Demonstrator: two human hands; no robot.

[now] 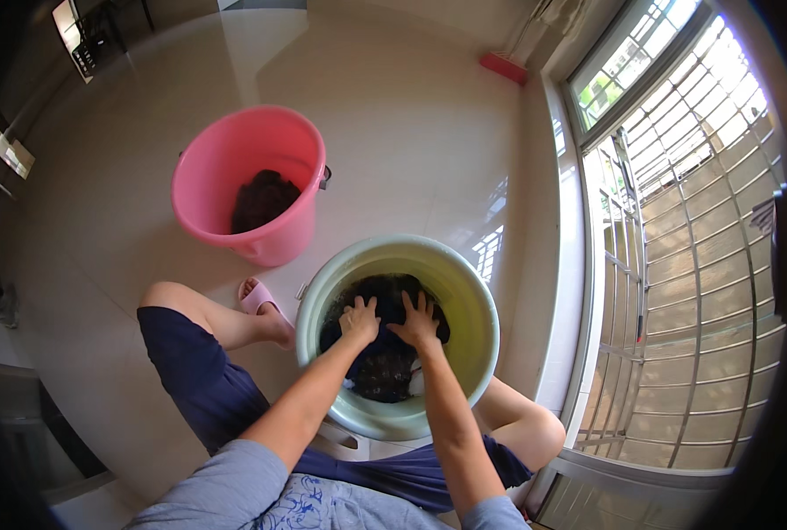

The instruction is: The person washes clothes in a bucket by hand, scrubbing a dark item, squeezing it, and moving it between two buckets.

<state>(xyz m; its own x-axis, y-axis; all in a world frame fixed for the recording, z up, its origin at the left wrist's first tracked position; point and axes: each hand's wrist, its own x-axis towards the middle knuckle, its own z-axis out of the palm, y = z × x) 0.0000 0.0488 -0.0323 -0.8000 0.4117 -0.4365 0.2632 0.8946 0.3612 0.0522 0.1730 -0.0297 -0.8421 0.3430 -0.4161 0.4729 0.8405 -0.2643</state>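
Between my knees stands a pale green plastic bucket (476, 298) holding dark wet cloth (383, 291) in water. Both of my hands reach down inside it. My left hand (360, 319) rests on the cloth with its fingers spread. To its right, my right hand (418, 322) also lies on the cloth, fingers apart. Neither hand shows a grip on the fabric. A small white item (416, 381) shows at the near right of the cloth, partly hidden by my right forearm.
Beyond the green bucket, to the left, a pink bucket (201, 165) holds a dark bundle of cloth (264, 199). My foot in a pink slipper (255, 296) is between the buckets. A window with metal bars (685, 265) lines the right side. A red broom head (503, 67) rests by the wall.
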